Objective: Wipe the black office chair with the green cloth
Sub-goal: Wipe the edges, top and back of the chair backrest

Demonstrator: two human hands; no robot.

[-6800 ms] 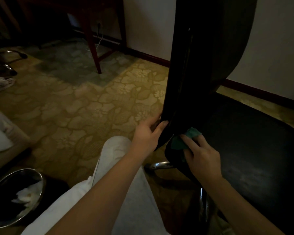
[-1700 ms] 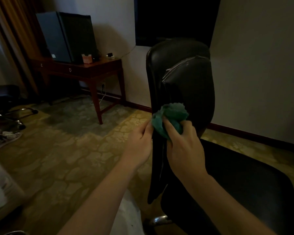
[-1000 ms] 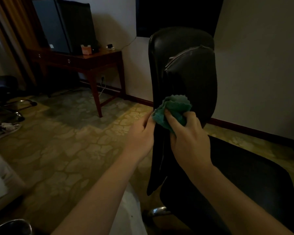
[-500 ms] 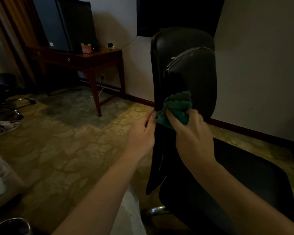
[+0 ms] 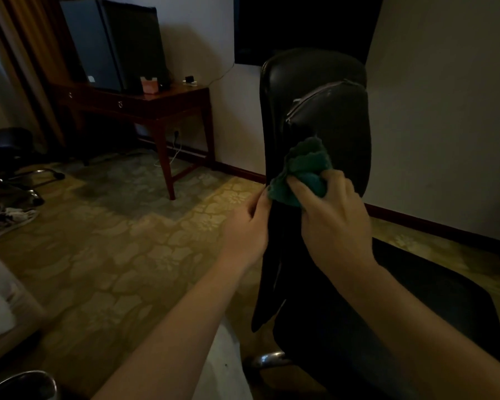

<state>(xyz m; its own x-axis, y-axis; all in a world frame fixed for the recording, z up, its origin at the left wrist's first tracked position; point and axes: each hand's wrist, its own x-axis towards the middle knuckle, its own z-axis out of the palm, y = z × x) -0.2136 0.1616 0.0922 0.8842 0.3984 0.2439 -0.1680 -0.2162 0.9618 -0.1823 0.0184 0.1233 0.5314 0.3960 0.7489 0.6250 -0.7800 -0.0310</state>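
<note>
The black office chair [image 5: 326,116] stands right of centre, its tall backrest seen nearly edge-on and its dark seat stretching to the lower right. My right hand [image 5: 334,217] grips the bunched green cloth [image 5: 303,171] and presses it against the backrest about halfway up. My left hand [image 5: 247,230] holds the backrest's left edge just below the cloth, fingers curled round it. Part of the cloth is hidden under my right fingers.
A dark wooden desk [image 5: 145,106] with a black appliance on it stands at the back left against the wall. Another dark chair [image 5: 10,157] sits at the far left. A metal bin rim [image 5: 20,385] shows at the bottom left. Patterned carpet [image 5: 122,235] covers the floor.
Over the earlier frames my right hand carried the cloth from the backrest's base up to its middle; in the last half second it shifted slightly right. My left hand followed up the edge.
</note>
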